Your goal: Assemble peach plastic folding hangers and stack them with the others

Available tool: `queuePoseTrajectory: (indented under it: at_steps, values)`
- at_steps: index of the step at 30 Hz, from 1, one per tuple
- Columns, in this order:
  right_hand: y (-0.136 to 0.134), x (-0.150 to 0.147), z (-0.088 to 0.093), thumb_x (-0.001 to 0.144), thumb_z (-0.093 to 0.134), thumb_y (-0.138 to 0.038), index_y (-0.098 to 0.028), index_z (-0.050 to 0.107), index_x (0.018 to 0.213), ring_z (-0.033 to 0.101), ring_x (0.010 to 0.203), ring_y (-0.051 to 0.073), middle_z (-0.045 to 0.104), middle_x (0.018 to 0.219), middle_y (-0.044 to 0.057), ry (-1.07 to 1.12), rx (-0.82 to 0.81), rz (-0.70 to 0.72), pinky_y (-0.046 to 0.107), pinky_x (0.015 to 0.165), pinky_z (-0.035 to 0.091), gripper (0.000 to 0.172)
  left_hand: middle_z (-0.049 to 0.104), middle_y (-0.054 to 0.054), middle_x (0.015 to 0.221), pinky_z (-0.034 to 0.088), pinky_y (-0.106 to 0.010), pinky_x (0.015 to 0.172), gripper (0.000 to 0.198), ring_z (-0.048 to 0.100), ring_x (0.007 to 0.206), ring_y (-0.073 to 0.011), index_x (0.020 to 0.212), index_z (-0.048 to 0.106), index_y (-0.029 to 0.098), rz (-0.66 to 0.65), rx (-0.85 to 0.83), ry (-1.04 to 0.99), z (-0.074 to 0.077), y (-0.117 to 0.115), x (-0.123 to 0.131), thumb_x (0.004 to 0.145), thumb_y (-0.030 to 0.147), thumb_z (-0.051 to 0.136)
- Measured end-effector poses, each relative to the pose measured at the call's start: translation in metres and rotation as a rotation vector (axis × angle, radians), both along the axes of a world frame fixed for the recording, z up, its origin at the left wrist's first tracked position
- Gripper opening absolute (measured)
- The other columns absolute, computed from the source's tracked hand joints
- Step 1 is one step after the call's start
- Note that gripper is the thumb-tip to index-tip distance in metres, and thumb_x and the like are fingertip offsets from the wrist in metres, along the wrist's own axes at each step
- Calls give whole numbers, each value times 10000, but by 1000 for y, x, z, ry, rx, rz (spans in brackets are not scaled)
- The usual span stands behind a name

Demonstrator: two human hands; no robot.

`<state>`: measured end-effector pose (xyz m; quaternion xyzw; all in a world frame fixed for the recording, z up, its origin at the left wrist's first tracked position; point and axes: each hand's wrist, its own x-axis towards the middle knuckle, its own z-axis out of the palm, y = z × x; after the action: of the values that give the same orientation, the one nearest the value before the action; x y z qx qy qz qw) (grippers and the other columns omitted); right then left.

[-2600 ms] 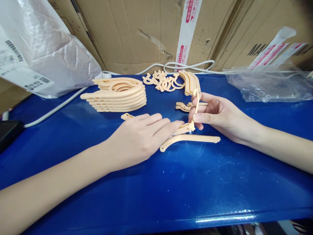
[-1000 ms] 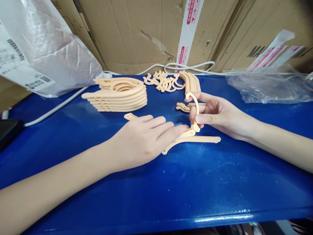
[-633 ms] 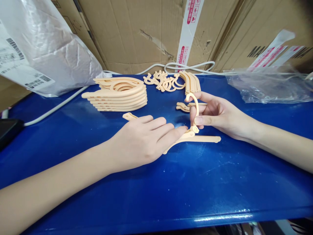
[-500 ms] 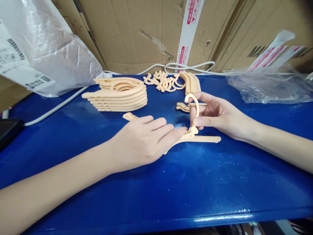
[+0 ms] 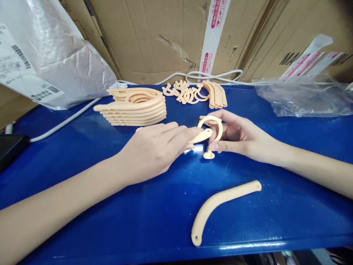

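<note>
My right hand (image 5: 238, 138) pinches a cream plastic hook (image 5: 220, 127) by its stem, with the hook's flat round base hanging just above the blue table. My left hand (image 5: 157, 149) is closed on a cream arm piece (image 5: 200, 136), whose holed end sticks out beside the hook; most of it is hidden under the fingers. Nearer the front edge, a loose curved arm piece (image 5: 220, 198) lies flat. Behind the hook, small cream pieces (image 5: 204, 119) are partly covered by it and my right fingers.
Stacked cream hanger parts (image 5: 135, 106) sit at back left, a pile of hooks (image 5: 184, 92) and upright curved pieces (image 5: 216, 95) at back centre. A clear bag (image 5: 306, 97), white parcel (image 5: 63, 59), cable and cartons (image 5: 154, 40) surround the blue table (image 5: 124, 221).
One curved arm piece has left the hands and now lies nearer the front edge. The hook has moved slightly left and down, and the left hand's piece has been raised beside it.
</note>
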<state>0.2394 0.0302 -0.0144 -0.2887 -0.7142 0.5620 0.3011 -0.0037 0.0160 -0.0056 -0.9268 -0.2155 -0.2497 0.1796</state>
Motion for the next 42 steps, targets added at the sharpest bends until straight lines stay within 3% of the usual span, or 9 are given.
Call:
queuePoseTrajectory:
  at_steps: [6,12,16,31,42]
  values:
    - [6,-1,1,787,750,-174,-227,539,1164,579,593,74,636,785,-43,108,-91,-167,196,521,474,436,718,-49,991,487,-314,713,234,622,800,-197,1169,553,71,-30,-39,49,-2,-3,4,1000,166,421]
    - [4,0,6,795,743,-179,-202,490,1006,552,593,56,648,765,-35,188,-222,-235,166,536,443,330,699,-60,1067,475,-285,791,296,615,854,-176,1270,501,61,-18,-111,42,-2,-4,3,1015,167,397]
    - [4,-1,9,767,771,-188,-201,472,946,538,599,49,615,728,-48,224,-291,-272,152,561,440,349,680,-67,1117,466,-271,789,373,596,844,-164,1357,430,63,-20,-147,49,-4,-2,1,989,122,435]
    - [7,1,8,728,798,-218,-209,447,871,516,557,45,624,732,-46,194,-273,-233,149,527,419,379,659,-38,984,455,-242,777,470,567,808,-146,1414,395,89,-46,-187,12,-10,0,0,948,65,454]
    - [5,-1,9,753,792,-281,-210,470,870,533,616,75,647,745,-28,156,-227,-163,204,554,436,349,614,14,870,428,-232,741,511,547,771,-137,1435,334,137,-55,-160,81,-5,-3,0,946,45,448]
